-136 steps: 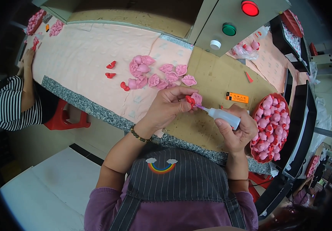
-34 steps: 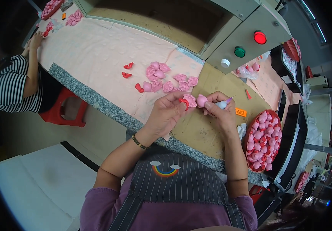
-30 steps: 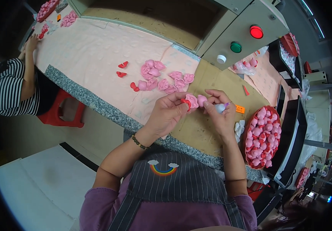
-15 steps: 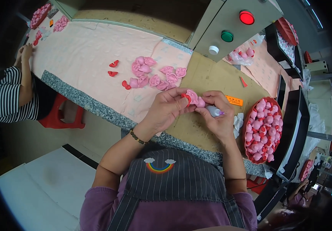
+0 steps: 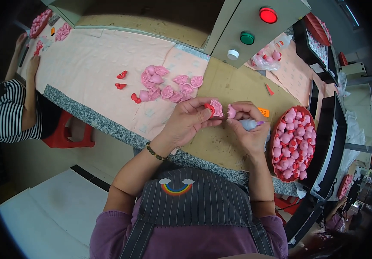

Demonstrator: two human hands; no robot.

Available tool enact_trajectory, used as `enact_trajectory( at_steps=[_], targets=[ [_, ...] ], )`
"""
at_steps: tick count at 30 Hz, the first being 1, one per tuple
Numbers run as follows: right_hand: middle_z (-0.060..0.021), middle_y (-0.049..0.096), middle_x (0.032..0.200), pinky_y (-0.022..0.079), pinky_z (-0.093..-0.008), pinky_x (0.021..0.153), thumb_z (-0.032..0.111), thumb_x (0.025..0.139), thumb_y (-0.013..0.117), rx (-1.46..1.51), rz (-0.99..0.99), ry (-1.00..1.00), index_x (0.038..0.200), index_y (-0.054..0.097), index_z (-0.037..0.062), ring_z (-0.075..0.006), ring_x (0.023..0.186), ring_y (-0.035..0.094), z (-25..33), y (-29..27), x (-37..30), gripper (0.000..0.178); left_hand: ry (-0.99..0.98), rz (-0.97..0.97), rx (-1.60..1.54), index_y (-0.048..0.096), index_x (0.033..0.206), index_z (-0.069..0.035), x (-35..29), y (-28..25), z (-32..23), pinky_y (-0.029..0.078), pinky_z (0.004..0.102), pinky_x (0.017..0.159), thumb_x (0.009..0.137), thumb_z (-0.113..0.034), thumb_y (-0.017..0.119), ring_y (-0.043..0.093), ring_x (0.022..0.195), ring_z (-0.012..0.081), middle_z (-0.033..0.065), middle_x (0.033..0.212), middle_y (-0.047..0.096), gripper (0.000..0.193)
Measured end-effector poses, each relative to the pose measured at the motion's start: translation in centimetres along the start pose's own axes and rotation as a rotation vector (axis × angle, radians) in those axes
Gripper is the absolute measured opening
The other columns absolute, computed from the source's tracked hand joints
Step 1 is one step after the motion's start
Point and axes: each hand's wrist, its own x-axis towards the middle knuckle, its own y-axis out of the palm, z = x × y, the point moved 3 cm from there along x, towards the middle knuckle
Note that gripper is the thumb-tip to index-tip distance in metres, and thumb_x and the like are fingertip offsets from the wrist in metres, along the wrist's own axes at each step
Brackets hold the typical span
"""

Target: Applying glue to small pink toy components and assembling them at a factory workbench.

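step: joining 2 small toy parts over the cardboard sheet (image 5: 237, 86), looks like gluing/fitting, mid-way by my guess.
left hand (image 5: 188, 123): fingers pinched shut round a pink and red toy piece (image 5: 214, 108), held up just above the bench, close to the body.
right hand (image 5: 248, 129): thumb + forefinger pinch a smaller pink piece (image 5: 231, 111) right beside the first, nearly touching; rest of the fingers curl round a small grey squeeze bottle (image 5: 251, 124) w/ a purple tip.
next move: prob. needs the 2 parts lined up and pressed square, steady wrists, light force; the bottle in the same hand makes it fiddly. Risk as I see it: the small part slips or sits crooked.
red tray (image 5: 276, 129): oval, to the person's right, heaped w/ pink pieces, some w/ red bits.
loose pile (image 5: 166, 84): pink pieces on the pale pink cloth (image 5: 91, 60), a few red bits (image 5: 121, 80) to its left.
orange tag (image 5: 263, 112): small, flat, rectangular, on the cardboard just beyond the right hand; print too small to tell.
clear bag (image 5: 268, 58): holds pink pieces, far right near the grey box.
control box (image 5: 255, 17): grey, slanted face, red round lamp on top, green button below, white knob lowest.
co-worker: striped sleeve (image 5: 6, 112) at far left, arm on the bench, red stool (image 5: 67, 136) below.
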Motion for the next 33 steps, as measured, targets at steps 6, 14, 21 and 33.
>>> enact_trajectory(
  at_steps=[6, 14, 21, 33],
  targets=[
    [-0.0147, 0.061, 0.096, 0.047, -0.0227, 0.065, -0.009, 0.067, 0.066, -0.161, 0.033, -0.303, 0.093, 0.061, -0.0055, -0.0134, 0.073, 0.057, 1.9, 0.6, -0.1, 0.026, 0.012, 0.058, 0.139, 0.052, 0.115, 0.001, 0.2, -0.4, 0.4, 0.051, 0.036, 0.085, 0.084, -0.004, 0.058, 0.058, 0.1, 0.0209, 0.0119, 0.109, 0.059, 0.033],
    [-0.0165, 0.063, 0.093, 0.05, -0.0255, 0.065, -0.009, 0.066, 0.066, -0.266, 0.004, -0.363, 0.091, 0.062, -0.0058, -0.0179, 0.078, 0.061, 2.4, 0.9, -0.4, 0.026, 0.065, 0.039, 0.292, 0.057, 0.109, 0.001, 0.3, 0.0, 0.5, 0.048, 0.0245, 0.083, 0.079, -0.003, 0.065, 0.058, 0.093, 0.0117, 0.0078, 0.103, 0.062, 0.032],
    [-0.0169, 0.063, 0.093, 0.05, -0.0256, 0.066, -0.011, 0.065, 0.066, -0.274, 0.014, -0.38, 0.091, 0.062, -0.0057, -0.0187, 0.08, 0.062, 2.4, 1.1, -0.4, 0.026, 0.078, 0.032, 0.318, 0.057, 0.109, 0.0, 0.2, 0.2, 0.4, 0.048, 0.023, 0.081, 0.078, -0.004, 0.065, 0.058, 0.09, 0.0097, 0.0062, 0.1, 0.062, 0.032],
    [-0.0166, 0.063, 0.094, 0.05, -0.0247, 0.068, -0.012, 0.067, 0.065, -0.291, 0.018, -0.393, 0.092, 0.063, -0.0054, -0.0178, 0.081, 0.062, 2.1, 1.4, -0.4, 0.026, 0.081, 0.006, 0.337, 0.057, 0.108, 0.002, 0.1, 0.2, 0.4, 0.049, 0.0239, 0.08, 0.078, 0.0, 0.065, 0.058, 0.088, 0.0107, 0.0075, 0.098, 0.062, 0.031]
  ],
)
